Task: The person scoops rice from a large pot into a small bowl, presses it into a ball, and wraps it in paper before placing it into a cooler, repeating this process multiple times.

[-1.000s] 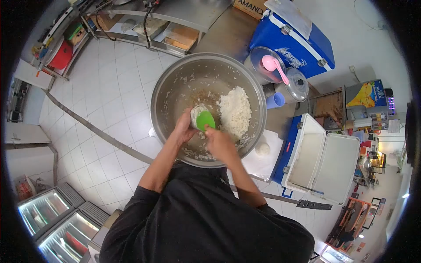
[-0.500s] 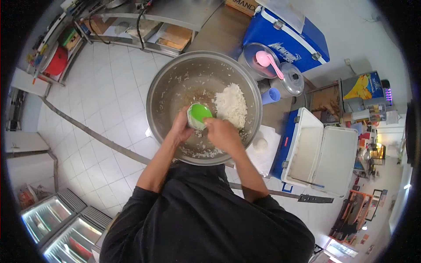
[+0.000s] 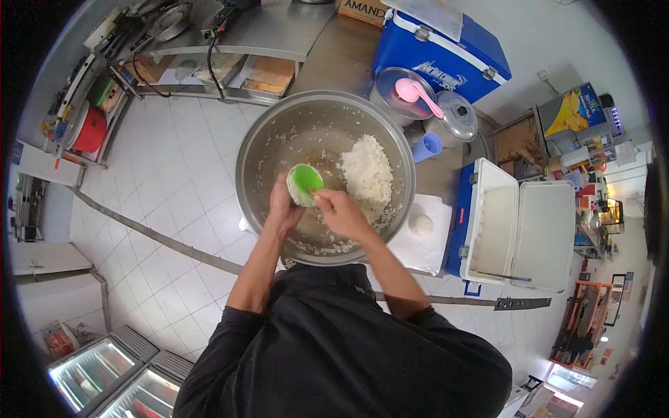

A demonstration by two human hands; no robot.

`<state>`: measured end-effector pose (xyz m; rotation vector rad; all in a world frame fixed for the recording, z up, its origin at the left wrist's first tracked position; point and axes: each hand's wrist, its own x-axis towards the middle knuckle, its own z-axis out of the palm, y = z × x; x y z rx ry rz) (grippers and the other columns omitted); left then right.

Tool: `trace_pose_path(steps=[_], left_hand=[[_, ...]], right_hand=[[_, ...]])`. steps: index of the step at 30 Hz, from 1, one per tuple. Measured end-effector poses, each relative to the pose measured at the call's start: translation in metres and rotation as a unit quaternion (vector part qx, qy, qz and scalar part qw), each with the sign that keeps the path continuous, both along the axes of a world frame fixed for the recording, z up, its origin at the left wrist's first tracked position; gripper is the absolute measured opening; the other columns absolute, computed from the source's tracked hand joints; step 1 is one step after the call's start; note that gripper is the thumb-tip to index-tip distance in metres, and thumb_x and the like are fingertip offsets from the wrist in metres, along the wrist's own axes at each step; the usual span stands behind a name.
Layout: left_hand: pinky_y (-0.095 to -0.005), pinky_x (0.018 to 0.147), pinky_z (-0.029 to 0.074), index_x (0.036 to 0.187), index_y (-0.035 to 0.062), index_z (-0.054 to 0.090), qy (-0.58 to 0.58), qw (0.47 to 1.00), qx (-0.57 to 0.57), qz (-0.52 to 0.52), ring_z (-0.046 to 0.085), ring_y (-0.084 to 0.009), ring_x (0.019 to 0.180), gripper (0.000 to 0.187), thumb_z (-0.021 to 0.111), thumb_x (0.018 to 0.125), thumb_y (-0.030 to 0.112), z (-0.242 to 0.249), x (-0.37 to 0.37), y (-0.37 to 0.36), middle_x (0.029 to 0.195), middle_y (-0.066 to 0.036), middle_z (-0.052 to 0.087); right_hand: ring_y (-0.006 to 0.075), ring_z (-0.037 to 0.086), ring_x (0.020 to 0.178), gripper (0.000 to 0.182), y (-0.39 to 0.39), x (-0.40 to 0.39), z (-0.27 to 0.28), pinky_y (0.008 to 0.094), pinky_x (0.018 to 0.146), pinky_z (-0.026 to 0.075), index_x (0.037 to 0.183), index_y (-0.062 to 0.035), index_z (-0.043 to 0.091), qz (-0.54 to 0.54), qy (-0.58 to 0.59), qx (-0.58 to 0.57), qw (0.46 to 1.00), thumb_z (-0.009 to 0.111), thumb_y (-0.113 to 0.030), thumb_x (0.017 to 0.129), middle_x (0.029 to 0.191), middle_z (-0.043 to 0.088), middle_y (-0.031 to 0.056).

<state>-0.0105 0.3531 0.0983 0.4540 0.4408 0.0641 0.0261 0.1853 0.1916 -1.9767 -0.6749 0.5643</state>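
Observation:
A wide metal pot (image 3: 261, 132) stands in front of me, with loose grains along its inner wall. White rice (image 3: 367, 171) is heaped at its right side. Over the pot, my left hand (image 3: 282, 203) is wrapped round a small pale bowl (image 3: 293, 194). A green scoop (image 3: 306, 178) lies against the bowl's opening, and my right hand (image 3: 340, 213) is closed on its handle. What is inside the bowl is hidden by the scoop.
Right of the pot, a round white lump (image 3: 421, 224) lies on a white sheet (image 3: 437, 244). Beyond are a blue cup (image 3: 427, 146), a pink ladle (image 3: 421, 96) on a container, a lidded pot (image 3: 456, 118), a blue cooler (image 3: 446, 63) and an open cooler (image 3: 493, 226).
The green scoop and both hands have shifted slightly left, with the scoop now more upright over the bowl. The whole view has also shifted a little.

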Motion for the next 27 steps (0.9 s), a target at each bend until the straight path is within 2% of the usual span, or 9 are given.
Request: trace_pose_path(steps=[2,5,9,10,13,14,17,23,27], left_hand=[[-0.0396,0.093,0.056,0.12,0.0045,0.064,-0.033,0.999,-0.021,-0.022,0.068,-0.0236,0.104,0.035,0.038,0.106,0.024,0.009,-0.008,0.008,0.113,-0.01,0.07],[-0.045,0.098,0.055,0.127,0.005,0.06,0.011,0.996,-0.031,0.079,0.067,-0.0277,0.111,0.036,0.037,0.107,0.026,0.028,-0.014,0.018,0.122,-0.012,0.068],[-0.0509,0.098,0.054,0.127,0.0055,0.059,0.015,0.99,-0.069,0.119,0.064,-0.0295,0.117,0.036,0.036,0.107,0.024,0.054,-0.037,0.031,0.127,-0.013,0.064],[-0.0512,0.098,0.054,0.128,0.0045,0.058,0.007,0.99,-0.084,0.116,0.064,-0.0291,0.117,0.036,0.037,0.107,0.025,0.06,-0.04,0.03,0.127,-0.013,0.065],[-0.0479,0.097,0.055,0.129,0.0034,0.057,-0.03,0.995,0.036,0.087,0.064,-0.0286,0.117,0.037,0.037,0.107,0.026,0.079,-0.048,0.015,0.126,-0.013,0.065],[-0.0464,0.096,0.055,0.129,0.0031,0.056,-0.033,0.995,0.036,0.083,0.064,-0.0283,0.117,0.037,0.038,0.107,0.026,0.091,-0.052,0.005,0.127,-0.013,0.064],[-0.0428,0.094,0.056,0.131,0.0024,0.056,-0.04,0.996,0.078,0.025,0.063,-0.0274,0.117,0.039,0.037,0.107,0.027,0.119,-0.058,-0.034,0.129,-0.013,0.063],[-0.0426,0.103,0.05,0.135,0.0018,0.054,-0.012,0.981,-0.12,-0.15,0.062,-0.027,0.119,0.044,0.034,0.11,0.032,0.124,-0.041,-0.13,0.131,-0.013,0.062],[-0.0478,0.105,0.045,0.143,0.0068,0.045,0.095,0.966,-0.025,-0.238,0.057,-0.0266,0.124,0.05,0.042,0.107,0.042,0.122,-0.024,-0.183,0.129,-0.011,0.06]], right_hand=[[0.0364,0.064,0.075,0.024,-0.011,0.021,0.02,0.0441,0.072,0.049,0.111,-0.0013,0.069,0.096,0.036,-0.062,0.993,0.054,-0.018,0.102,0.084,0.067,0.0229],[0.0329,0.061,0.075,0.028,-0.023,0.019,0.023,0.0424,0.072,0.048,0.118,-0.0021,0.07,0.004,0.039,0.017,0.999,0.053,-0.019,0.102,0.086,0.069,0.0177],[0.0313,0.07,0.1,0.039,-0.03,0.022,-0.011,0.0434,0.091,0.052,0.121,-0.0026,0.071,-0.023,-0.047,-0.115,0.992,0.057,-0.033,0.101,0.101,0.073,0.0196],[0.0333,0.063,0.122,0.053,-0.027,0.024,-0.009,0.0445,0.104,0.047,0.13,-0.003,0.065,0.022,0.037,-0.217,0.975,0.062,-0.044,0.097,0.124,0.067,0.025],[0.0379,0.053,0.134,0.07,-0.023,-0.008,-0.006,0.0453,0.11,0.043,0.141,-0.0015,0.056,-0.049,-0.121,-0.098,0.987,0.068,-0.05,0.093,0.144,0.053,0.0273],[0.0408,0.045,0.141,0.097,-0.025,-0.012,0.003,0.0462,0.114,0.039,0.153,0.0003,0.036,-0.029,-0.047,-0.011,0.998,0.081,-0.048,0.083,0.153,0.041,0.0289],[0.038,0.047,0.14,0.115,-0.034,-0.045,0.021,0.0456,0.114,0.039,0.157,0.0018,0.022,-0.08,-0.04,0.172,0.981,0.091,-0.039,0.074,0.148,0.047,0.0279],[0.0318,0.055,0.131,0.128,-0.103,-0.067,0.027,0.043,0.11,0.044,0.157,0.0014,0.013,-0.253,-0.089,0.216,0.939,0.098,-0.028,0.066,0.138,0.055,0.0229],[0.0287,0.06,0.122,0.127,-0.181,-0.041,0.004,0.0419,0.103,0.049,0.156,0.002,0.011,-0.368,-0.073,0.21,0.903,0.097,-0.022,0.066,0.133,0.057,0.0232]])
